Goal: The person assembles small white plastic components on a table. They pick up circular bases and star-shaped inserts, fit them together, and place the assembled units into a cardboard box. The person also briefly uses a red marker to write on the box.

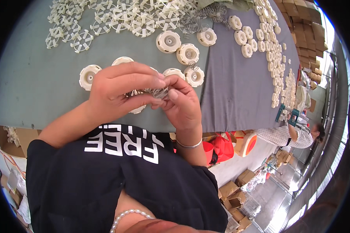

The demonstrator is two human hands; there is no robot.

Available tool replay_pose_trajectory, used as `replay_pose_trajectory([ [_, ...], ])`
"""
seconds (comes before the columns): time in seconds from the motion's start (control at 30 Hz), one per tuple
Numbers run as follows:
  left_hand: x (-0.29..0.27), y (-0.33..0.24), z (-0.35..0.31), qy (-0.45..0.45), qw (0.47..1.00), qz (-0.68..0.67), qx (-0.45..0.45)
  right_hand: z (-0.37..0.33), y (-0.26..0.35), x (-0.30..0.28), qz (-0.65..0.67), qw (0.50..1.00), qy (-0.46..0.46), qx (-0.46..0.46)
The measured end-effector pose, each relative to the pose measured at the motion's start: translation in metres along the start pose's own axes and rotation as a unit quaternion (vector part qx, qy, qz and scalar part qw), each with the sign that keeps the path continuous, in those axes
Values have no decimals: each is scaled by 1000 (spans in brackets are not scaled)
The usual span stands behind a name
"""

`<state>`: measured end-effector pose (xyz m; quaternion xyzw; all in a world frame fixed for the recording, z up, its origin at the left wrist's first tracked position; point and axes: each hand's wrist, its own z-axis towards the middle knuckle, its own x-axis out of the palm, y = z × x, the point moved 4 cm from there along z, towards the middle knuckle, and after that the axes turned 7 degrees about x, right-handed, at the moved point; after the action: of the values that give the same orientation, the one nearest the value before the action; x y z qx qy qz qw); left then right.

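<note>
Over the table's near part, both my hands meet in front of my chest. My left hand [122, 83] is closed around a small clump of metal coil springs [159, 93]. Thumb and fingers of my right hand [182, 106] pinch at the same springs from the right; exactly how many each hand holds is hidden. Cream round plastic housings lie around and partly under my hands: one housing [90, 77] to the left, another [194, 77] just past my right fingers. A single spring [193, 66] rests on that right one.
Farther back lie a heap of cream spoked plastic rings [134, 17] and a pile of loose springs [200, 18]. Many more housings [274, 50] spread along the grey cloth [231, 89] at the right. Another person [295, 136] works at the far right; stacked cartons [309, 31] stand behind.
</note>
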<state>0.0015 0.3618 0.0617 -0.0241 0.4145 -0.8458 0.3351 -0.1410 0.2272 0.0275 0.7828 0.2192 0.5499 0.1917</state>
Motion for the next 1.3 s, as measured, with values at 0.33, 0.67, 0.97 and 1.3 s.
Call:
replay_pose_trajectory([
  [0.33,-22,29,-17,-116,845,-315,-415,-23,40,-26,-549,737,-273,-285],
  [0.67,-10,31,-22,-94,833,-351,-416,-19,40,1,-730,594,-244,-235],
  [0.97,-10,19,-19,-87,909,-252,-320,14,-10,9,-79,987,-87,-109],
  [1.3,-27,29,-29,-139,923,-211,-290,13,-4,9,-157,978,-103,-94],
])
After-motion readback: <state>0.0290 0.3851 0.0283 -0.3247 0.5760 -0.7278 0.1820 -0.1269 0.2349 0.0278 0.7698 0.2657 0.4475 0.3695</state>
